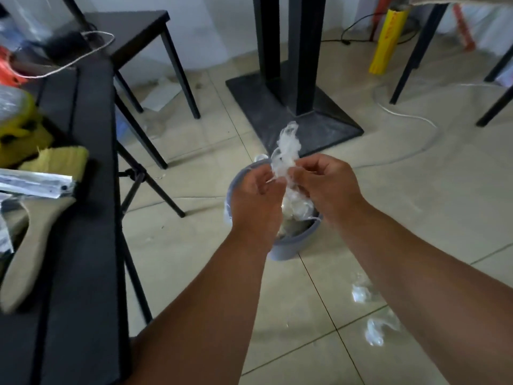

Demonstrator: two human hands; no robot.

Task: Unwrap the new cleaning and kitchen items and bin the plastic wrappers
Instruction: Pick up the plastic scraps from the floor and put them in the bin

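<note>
Holding: both hands, left point(256, 195) and right point(323, 180), pinch the wrapper point(286, 159) with curled fingers.
Place: wrapper hangs over the bin point(288, 247).
Advice: lower, then let go inside the rim.

bin point(291, 245) on floor point(416, 218) right of table point(83, 218), brush point(30, 232) on table, wrapper point(286, 151) above bin

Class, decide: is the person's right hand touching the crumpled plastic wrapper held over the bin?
Touching. The head view shows the right hand pinching the plastic wrapper between curled fingertips, with no gap, above the grey bin.
</note>
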